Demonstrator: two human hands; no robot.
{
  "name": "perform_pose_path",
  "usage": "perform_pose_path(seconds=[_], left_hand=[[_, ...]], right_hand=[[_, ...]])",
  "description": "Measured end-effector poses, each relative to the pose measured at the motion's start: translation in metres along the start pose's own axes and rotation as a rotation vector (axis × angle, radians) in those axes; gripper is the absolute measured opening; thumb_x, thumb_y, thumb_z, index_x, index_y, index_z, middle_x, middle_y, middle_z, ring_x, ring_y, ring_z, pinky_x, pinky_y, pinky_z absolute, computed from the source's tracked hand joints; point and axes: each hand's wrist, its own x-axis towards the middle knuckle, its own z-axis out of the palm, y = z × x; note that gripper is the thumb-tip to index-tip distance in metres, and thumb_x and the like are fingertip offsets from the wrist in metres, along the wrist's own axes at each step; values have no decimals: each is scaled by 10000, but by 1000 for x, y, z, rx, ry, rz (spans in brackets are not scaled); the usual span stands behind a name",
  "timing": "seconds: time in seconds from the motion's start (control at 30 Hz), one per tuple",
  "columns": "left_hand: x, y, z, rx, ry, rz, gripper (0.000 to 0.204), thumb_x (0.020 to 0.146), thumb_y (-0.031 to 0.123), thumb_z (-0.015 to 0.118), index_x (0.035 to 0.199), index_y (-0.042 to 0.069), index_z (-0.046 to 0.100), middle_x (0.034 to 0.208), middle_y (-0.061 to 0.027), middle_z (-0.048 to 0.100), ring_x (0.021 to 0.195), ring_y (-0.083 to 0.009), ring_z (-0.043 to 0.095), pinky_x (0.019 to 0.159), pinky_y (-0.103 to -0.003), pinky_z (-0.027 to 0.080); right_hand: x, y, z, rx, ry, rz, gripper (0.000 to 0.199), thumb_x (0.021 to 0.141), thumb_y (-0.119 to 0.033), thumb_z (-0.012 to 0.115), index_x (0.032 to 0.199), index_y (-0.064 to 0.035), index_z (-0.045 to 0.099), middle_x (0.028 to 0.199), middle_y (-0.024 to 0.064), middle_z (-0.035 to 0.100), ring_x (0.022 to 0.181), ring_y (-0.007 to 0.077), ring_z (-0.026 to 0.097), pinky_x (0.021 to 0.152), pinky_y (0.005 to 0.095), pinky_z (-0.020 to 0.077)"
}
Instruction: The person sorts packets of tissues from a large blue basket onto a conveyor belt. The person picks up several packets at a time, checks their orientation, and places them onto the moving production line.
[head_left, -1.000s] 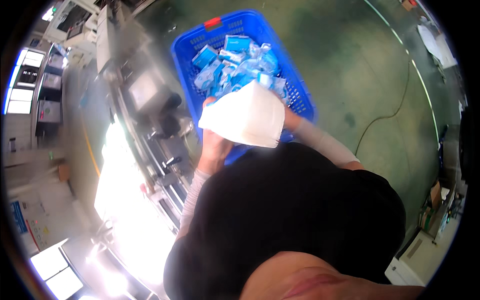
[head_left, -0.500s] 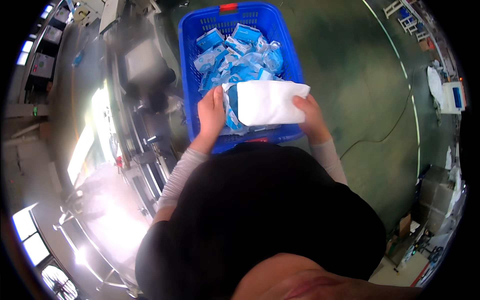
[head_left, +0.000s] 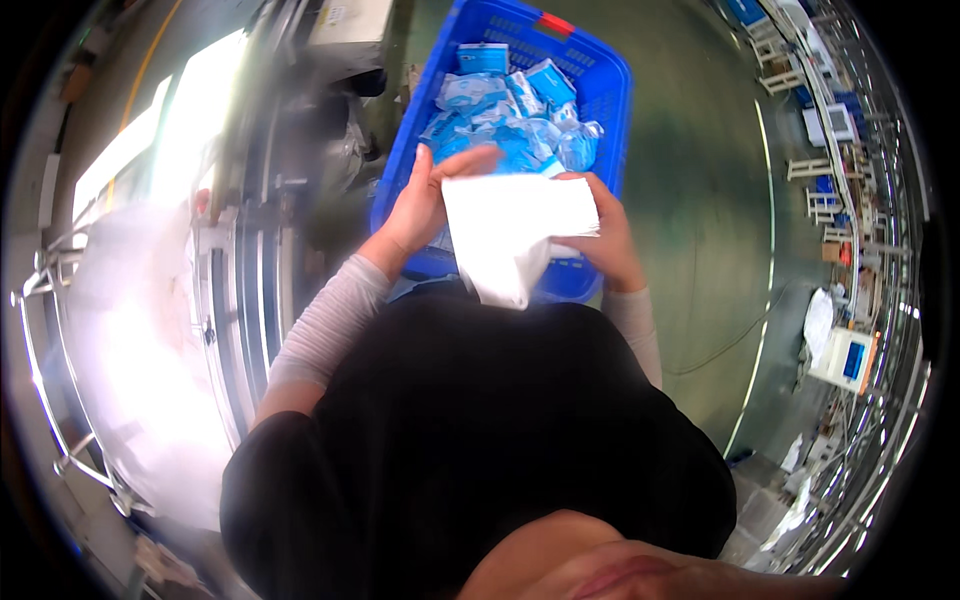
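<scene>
A stack of folded white tissues [head_left: 505, 215] hangs over the near half of a blue plastic basket [head_left: 612, 110], its lower left part drooping toward my body. My right hand [head_left: 612, 240] grips the stack by its right end, thumb below and fingers along the top edge. Beside the upper left corner is my left hand [head_left: 418, 212], fingers stretched out and apart, the fingertips smeared by motion. Whether its palm touches the tissues I cannot tell. Beneath, the basket holds several blue-and-white tissue packs [head_left: 484, 58] and crumpled clear-and-blue plastic wrappers [head_left: 520, 142].
Left of the basket stands metal machinery [head_left: 265, 250] with rails, partly washed out by glare. A green floor [head_left: 690, 150] with a white line spreads to the right. Beyond it are white stools [head_left: 808, 168] and a white machine with a blue screen [head_left: 848, 360].
My left hand has let go of the left end and opened. The tissue stack has shifted left and its near part now droops. With my view turned, the basket appears tilted and farther right.
</scene>
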Motion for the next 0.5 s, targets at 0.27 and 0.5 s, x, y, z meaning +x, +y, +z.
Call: perform_pose_path(seconds=[0.27,0.5], left_hand=[[-63,52,11,459,-34,548,989,748,593,654,1416,-25,267,1369,-180,434,1311,-273,380,1103,-414,266],[-96,72,-3,78,135,368,724,700,82,800,1313,-29,431,1224,-113,573,1121,-192,559,979,-318,421]], right_hand=[[48,-34,30,-268,-4,-197,509,740,-45,775,1201,-30,559,1136,62,622,1058,148,586,911,292,462],[71,-29,72,119,-231,-93,558,731,-68,792,1215,17,527,1103,62,623,1038,156,590,910,294,457]])
